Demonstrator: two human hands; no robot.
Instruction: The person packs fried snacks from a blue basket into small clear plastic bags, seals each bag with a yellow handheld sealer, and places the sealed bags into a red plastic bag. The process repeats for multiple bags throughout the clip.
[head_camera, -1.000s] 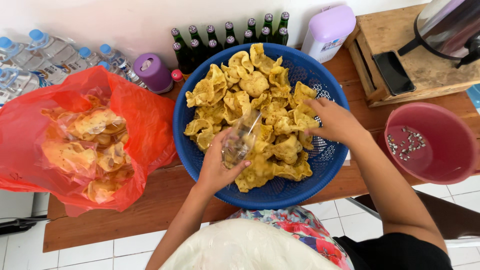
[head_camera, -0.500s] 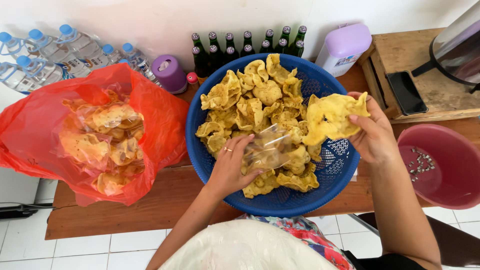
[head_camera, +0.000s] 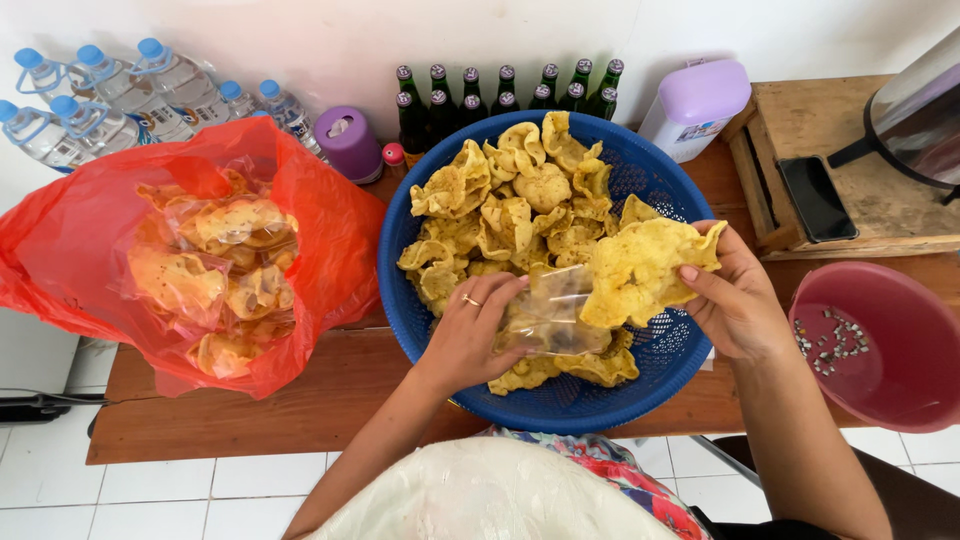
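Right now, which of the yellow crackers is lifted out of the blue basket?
The large flat cracker pinched in the right hand, held above the basket rim beside the clear bag in the left hand; the others lie heaped inside.

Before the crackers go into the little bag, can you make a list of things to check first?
1. Left hand grips the clear bag: ok.
2. Bag mouth open wide: cannot tell.
3. Right hand holds the yellow crackers firmly: ok.
4. Crackers and bag are over the blue basket, so crumbs fall in: ok.
5. Crackers fit the bag: cannot tell; they look wider.
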